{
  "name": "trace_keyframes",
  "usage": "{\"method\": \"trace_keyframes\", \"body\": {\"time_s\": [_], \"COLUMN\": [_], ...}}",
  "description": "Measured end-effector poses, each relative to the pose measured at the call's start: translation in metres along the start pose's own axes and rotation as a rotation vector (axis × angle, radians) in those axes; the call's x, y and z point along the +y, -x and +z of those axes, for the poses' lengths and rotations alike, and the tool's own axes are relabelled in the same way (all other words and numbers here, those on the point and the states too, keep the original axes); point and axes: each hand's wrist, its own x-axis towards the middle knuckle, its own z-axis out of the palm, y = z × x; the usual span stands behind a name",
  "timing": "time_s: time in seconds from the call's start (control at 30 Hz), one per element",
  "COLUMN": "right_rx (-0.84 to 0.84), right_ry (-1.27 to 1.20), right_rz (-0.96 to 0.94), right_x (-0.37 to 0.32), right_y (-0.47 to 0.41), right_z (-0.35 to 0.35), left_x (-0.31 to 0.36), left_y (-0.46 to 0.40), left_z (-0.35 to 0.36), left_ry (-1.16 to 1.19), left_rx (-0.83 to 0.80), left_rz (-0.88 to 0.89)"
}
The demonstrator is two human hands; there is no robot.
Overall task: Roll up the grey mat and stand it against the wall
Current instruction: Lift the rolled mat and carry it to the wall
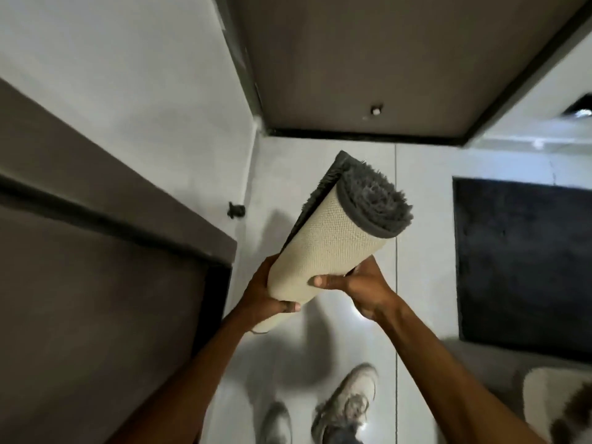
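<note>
The grey mat [333,238] is rolled into a thick tube, its cream woven backing outside and dark grey pile showing at the upper end. I hold it in the air above the pale tiled floor, tilted up to the right. My left hand [267,294] grips the lower end from the left and underneath. My right hand [358,285] clasps the same end from the right, thumb across the backing. The white wall [153,100] lies to the left of the roll.
A brown door [368,59] with a dark frame stands ahead. A dark brown cabinet or door [96,283] fills the left. Another dark mat [525,261] lies flat on the floor at right. My shoes [346,402] are below, and a furry white-and-brown object [560,402] sits at the bottom right.
</note>
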Motion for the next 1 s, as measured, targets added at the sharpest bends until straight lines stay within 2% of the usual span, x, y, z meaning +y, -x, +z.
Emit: {"method": "trace_keyframes", "body": {"time_s": [0.17, 0.23, 0.3, 0.37, 0.47, 0.57, 0.63, 0.7, 0.77, 0.87, 0.9, 1.0], "right_rx": [-0.087, -0.118, -0.169, -0.182, -0.217, -0.316, -0.409, -0.375, -0.329, -0.309, -0.283, -0.188], "right_ry": [0.182, 0.241, 0.274, 0.3, 0.378, 0.459, 0.501, 0.507, 0.519, 0.694, 0.733, 0.776], "right_rz": [-0.204, -0.217, -0.194, -0.194, -0.177, -0.04, -0.023, 0.002, 0.02, 0.056, 0.089, 0.077], "right_x": [-0.086, -0.111, -0.133, -0.154, -0.168, -0.172, -0.175, -0.181, -0.189, -0.198, -0.2, -0.203], "right_y": [-0.135, -0.193, -0.252, -0.306, -0.388, -0.439, -0.475, -0.506, -0.531, -0.566, -0.577, -0.602], "right_z": [0.011, 0.021, 0.027, 0.029, 0.043, 0.057, 0.057, 0.058, 0.065, 0.075, 0.076, 0.08], "left_x": [0.074, 0.094, 0.104, 0.117, 0.114, 0.113, 0.113, 0.119, 0.123, 0.125, 0.127, 0.13], "left_y": [-0.122, -0.165, -0.213, -0.255, -0.327, -0.371, -0.396, -0.417, -0.438, -0.464, -0.473, -0.501], "left_z": [-0.057, -0.081, -0.102, -0.125, -0.164, -0.182, -0.192, -0.206, -0.226, -0.25, -0.254, -0.264], "left_ry": [-0.016, 0.05, 0.163, 0.178, 0.188, 0.087, 0.164, 0.249, 0.229, 0.401, 0.411, 0.182], "left_rx": [0.21, 0.283, 0.351, 0.373, 0.309, 0.257, 0.246, 0.245, 0.282, 0.266, 0.294, 0.356], "left_rz": [0.275, 0.304, 0.231, 0.184, 0.062, -0.02, -0.091, -0.11, -0.151, -0.149, -0.196, -0.265]}}
